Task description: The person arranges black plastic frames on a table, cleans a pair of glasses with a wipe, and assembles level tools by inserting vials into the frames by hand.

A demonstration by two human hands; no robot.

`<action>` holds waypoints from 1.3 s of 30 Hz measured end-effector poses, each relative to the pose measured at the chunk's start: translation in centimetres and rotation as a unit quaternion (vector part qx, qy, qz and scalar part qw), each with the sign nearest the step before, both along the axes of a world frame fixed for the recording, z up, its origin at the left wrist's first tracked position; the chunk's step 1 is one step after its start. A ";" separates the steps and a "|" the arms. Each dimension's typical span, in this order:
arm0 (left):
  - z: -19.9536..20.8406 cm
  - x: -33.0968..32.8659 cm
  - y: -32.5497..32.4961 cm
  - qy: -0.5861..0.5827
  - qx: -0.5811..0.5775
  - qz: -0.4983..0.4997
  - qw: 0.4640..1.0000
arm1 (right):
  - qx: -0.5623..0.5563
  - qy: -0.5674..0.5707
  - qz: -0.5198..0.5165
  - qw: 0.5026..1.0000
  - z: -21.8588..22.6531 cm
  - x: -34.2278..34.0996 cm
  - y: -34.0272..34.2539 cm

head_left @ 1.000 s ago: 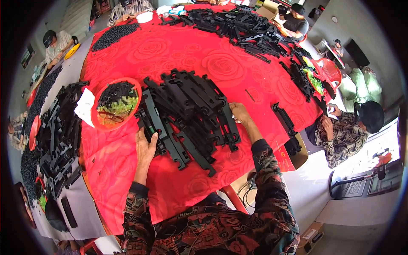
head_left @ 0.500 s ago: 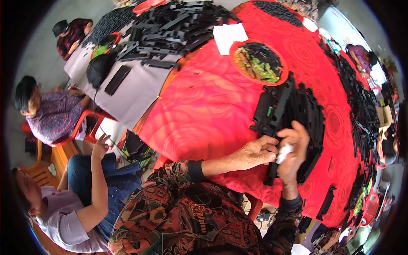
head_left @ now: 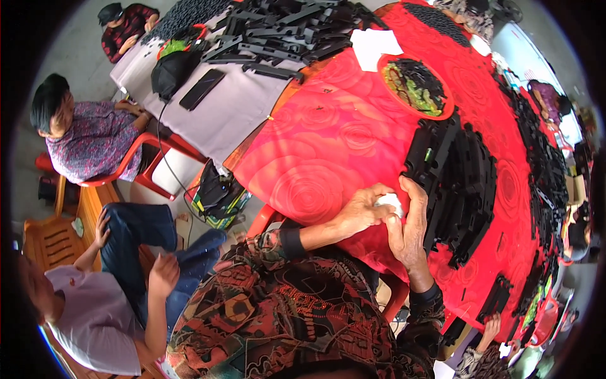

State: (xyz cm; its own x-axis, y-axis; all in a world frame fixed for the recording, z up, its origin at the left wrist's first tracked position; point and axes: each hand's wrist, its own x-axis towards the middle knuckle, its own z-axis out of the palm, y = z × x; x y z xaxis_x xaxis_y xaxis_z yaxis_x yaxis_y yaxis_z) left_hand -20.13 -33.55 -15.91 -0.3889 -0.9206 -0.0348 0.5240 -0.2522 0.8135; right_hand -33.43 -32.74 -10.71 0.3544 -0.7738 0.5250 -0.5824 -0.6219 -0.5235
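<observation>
Both my hands meet over the near edge of a red tablecloth [head_left: 303, 158] with a rose pattern. Between them is a small crumpled white wad [head_left: 389, 203], its material too unclear to name. My left hand [head_left: 358, 213] pinches the wad from the left, with its fingers curled. My right hand [head_left: 410, 237] closes on the wad from the right, thumb against it and a long finger raised beside it. Just beyond my right hand lies a stack of long black plastic strips [head_left: 464, 183] with notched edges.
A red-rimmed bowl [head_left: 453, 104] of green and black small parts stands past the stack, beside white paper [head_left: 375, 49]. More black strips [head_left: 284, 28] pile up at the far left, near a phone [head_left: 202, 89] and black cap [head_left: 170, 72]. People sit around the tables.
My view has shifted, and my hands have come together around the white wad, the right one turning more upright. At left, a seated person's raised hand has dropped.
</observation>
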 end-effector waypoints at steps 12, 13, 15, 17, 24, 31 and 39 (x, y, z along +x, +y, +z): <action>-1.0 4.6 2.0 -0.163 -0.059 -0.195 0.965 | 0.144 0.001 0.024 0.989 -1.0 0.6 3.7; -0.8 4.7 2.1 -0.181 -0.078 -0.185 0.963 | 0.157 -0.014 0.035 0.987 -1.2 0.7 3.7; -1.5 5.1 2.3 -0.209 -0.093 -0.157 0.961 | 0.163 -0.042 0.052 0.984 -1.5 1.2 3.5; -0.8 5.1 2.3 -0.248 -0.112 -0.148 0.951 | 0.162 -0.058 0.051 0.984 -1.9 0.9 3.3; -1.8 3.9 2.7 -0.277 -0.166 -0.121 0.939 | 0.158 -0.047 -0.042 0.985 -2.6 -1.7 3.9; -2.2 7.0 4.0 -0.600 -0.479 0.012 0.641 | -0.045 -0.155 -0.357 0.920 -1.7 -12.3 1.5; -4.5 11.2 7.2 -0.695 -0.495 -0.097 0.512 | -0.064 -0.042 -0.584 0.808 -8.7 -30.3 0.5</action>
